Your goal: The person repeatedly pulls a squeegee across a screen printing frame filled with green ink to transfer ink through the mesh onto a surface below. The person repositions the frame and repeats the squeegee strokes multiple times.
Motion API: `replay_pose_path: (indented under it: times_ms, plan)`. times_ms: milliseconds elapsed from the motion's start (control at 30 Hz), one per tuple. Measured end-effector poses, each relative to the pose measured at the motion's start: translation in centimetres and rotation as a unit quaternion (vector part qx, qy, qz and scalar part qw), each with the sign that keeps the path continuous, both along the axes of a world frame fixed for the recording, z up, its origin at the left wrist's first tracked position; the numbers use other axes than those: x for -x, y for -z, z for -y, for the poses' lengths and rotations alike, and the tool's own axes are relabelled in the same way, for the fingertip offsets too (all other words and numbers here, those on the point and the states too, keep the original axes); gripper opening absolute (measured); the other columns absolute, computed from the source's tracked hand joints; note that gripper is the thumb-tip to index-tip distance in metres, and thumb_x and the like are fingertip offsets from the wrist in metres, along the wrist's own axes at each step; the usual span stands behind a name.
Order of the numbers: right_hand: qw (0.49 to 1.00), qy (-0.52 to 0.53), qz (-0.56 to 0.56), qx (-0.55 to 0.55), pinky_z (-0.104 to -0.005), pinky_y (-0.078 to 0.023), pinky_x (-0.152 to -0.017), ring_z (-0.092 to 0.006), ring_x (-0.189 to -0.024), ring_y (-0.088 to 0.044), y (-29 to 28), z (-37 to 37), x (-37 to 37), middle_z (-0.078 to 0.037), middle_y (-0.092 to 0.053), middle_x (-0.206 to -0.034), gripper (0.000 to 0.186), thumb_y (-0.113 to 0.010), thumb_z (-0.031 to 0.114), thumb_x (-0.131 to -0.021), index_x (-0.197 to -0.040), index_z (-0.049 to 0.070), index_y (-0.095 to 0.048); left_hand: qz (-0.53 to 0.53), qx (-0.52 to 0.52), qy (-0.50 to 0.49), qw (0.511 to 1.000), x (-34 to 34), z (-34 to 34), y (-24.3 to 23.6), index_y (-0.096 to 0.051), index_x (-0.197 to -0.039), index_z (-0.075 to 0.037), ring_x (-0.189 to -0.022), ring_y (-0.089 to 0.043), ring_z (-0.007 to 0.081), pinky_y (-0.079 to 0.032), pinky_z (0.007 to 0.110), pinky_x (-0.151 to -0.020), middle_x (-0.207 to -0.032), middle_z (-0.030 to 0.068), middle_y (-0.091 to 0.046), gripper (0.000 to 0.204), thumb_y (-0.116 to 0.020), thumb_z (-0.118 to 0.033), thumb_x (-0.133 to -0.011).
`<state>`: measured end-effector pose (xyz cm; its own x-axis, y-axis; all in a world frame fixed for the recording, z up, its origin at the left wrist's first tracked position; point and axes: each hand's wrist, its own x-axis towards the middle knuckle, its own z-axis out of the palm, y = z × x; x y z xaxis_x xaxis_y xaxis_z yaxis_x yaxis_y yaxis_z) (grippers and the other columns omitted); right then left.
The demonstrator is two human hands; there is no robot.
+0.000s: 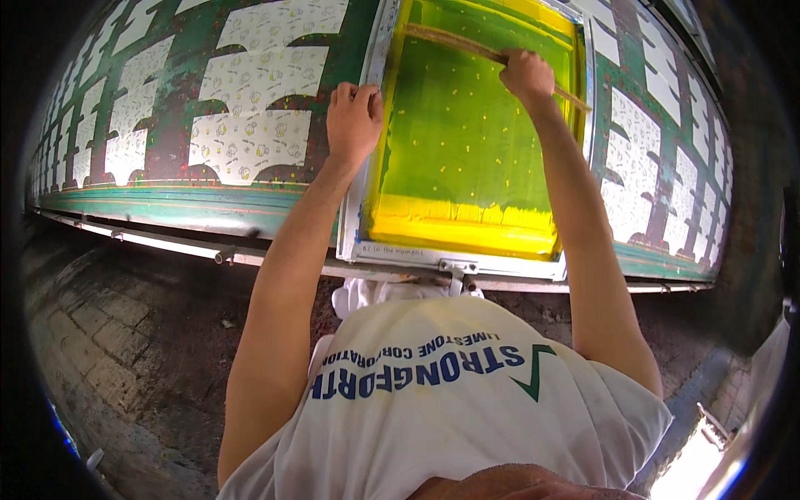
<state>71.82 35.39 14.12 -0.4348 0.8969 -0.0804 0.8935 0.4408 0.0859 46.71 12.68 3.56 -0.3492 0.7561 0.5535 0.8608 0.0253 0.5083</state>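
A silkscreen frame with pale metal rails lies across the table in front of me. Its mesh looks green with small yellow marks, and bright yellow ink lies along the near end. My right hand is closed around a long wooden squeegee, which sits slanted across the far part of the mesh. At the frame's left rail, my left hand has its fingers curled against the edge; their tips are partly hidden.
White printed fabric pieces lie in rows on the green table left of the frame, and more printed pieces lie to the right. A metal rail runs along the table's near edge, above a worn paved floor.
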Motion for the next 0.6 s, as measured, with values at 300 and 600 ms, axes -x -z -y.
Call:
replay_pose_path:
  times_ms: [300, 600]
  plan:
    - [0.997, -0.076, -0.009, 0.000, -0.0552, -0.059, -0.097, -0.0435, -0.114, -0.072, -0.6, -15.5, 3.0, -0.023, -0.075, -0.119, 0.041, -0.062, 0.022, -0.086, -0.122, 0.007, -0.073, -0.021, 0.017, -0.012, 1.000, -0.3, 0.0, -0.4, -0.070, -0.109, -0.012, -0.094, -0.063, 0.0347, -0.055, 0.047, -0.079, -0.102, 0.0120, -0.060, 0.017, -0.075, -0.014, -0.094]
    - [0.988, -0.151, -0.023, 0.022, -0.0547, -0.059, -0.079, -0.0437, -0.094, -0.075, -0.3, -22.4, 2.1, -0.029, -0.075, -0.096, 0.034, -0.070, 0.023, -0.076, -0.096, -0.003, -0.078, -0.017, 0.051, -0.022, 0.998, -0.8, 0.2, -1.4, -0.071, -0.111, -0.012, -0.097, -0.064, 0.0345, -0.057, 0.046, -0.080, -0.105, 0.0110, -0.062, 0.017, -0.075, -0.016, -0.094]
